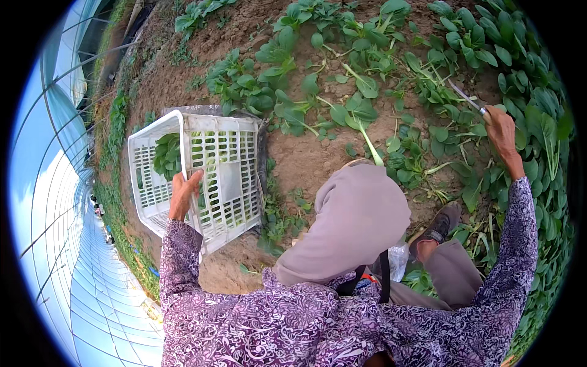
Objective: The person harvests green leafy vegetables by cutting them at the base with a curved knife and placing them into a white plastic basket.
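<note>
My left hand (184,192) grips the rim of a white plastic crate (250,172) with slotted walls. Leafy greens (167,156) show inside the crate, and a dark sheet (263,158) lies along its base. Out to the right, my right hand (501,130) is closed around the handle of a knife (463,95), its blade pointing away from me and to the left. Cut greens and loose leaves lie on the soil below the blade. One pale-stemmed plant (364,121) rests on the ground just beyond my bent knee.
Dense rows of leafy greens (543,119) grow along the right. Brown soil (300,156) with scattered leaves and weeds lies ahead. The hooped greenhouse frame (59,192) curves along the left. My shoe (435,227) stands among the leaves, near a clear plastic bag (398,261).
</note>
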The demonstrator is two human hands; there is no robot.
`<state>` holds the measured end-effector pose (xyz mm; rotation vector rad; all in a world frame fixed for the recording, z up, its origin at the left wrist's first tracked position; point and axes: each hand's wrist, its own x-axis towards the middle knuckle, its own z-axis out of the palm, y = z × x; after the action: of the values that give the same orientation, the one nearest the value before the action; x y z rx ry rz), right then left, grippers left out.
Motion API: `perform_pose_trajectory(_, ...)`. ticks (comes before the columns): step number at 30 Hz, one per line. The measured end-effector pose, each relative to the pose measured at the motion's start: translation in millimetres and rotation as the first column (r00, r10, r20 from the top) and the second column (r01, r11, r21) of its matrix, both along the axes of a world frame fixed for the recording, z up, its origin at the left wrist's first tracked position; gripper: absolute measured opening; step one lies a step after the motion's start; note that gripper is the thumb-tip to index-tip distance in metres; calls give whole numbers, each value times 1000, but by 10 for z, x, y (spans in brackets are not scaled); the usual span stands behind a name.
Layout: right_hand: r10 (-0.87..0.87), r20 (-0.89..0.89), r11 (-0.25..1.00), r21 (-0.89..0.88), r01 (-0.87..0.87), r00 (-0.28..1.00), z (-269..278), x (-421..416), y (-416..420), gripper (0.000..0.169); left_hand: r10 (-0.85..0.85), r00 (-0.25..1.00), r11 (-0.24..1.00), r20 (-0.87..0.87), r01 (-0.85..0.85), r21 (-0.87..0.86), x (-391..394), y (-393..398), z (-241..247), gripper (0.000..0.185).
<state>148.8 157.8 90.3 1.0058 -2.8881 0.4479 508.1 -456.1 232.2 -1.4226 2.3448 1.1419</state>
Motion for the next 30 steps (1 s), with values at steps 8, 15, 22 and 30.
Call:
perform_pose_trajectory(8, -256, 223, 965, -1, 262, 941, 1130, 1019, 951, 17, -123, 984, 970, -127, 146, 195, -868, 635, 200, 27)
perform_pose_trajectory(15, -592, 259, 789, -7, 615, 763, 1549, 2054, 1801, 11, -216, 940, 893, -264, 299, 336, -1488, 1058, 293, 28)
perform_pose_trajectory(22, -697, 377, 638, -65, 768, 610, 1643, 2538, 2030, 11, -293, 908, 843, -300, 393, 368, -1408, 1228, -77, 22)
perform_pose_trajectory(30, -363, 324, 923, -2, 384, 874, 1568, 2041, 1009, 16, -347, 860, 844, -374, 460, 276, -1239, 1241, -168, 33)
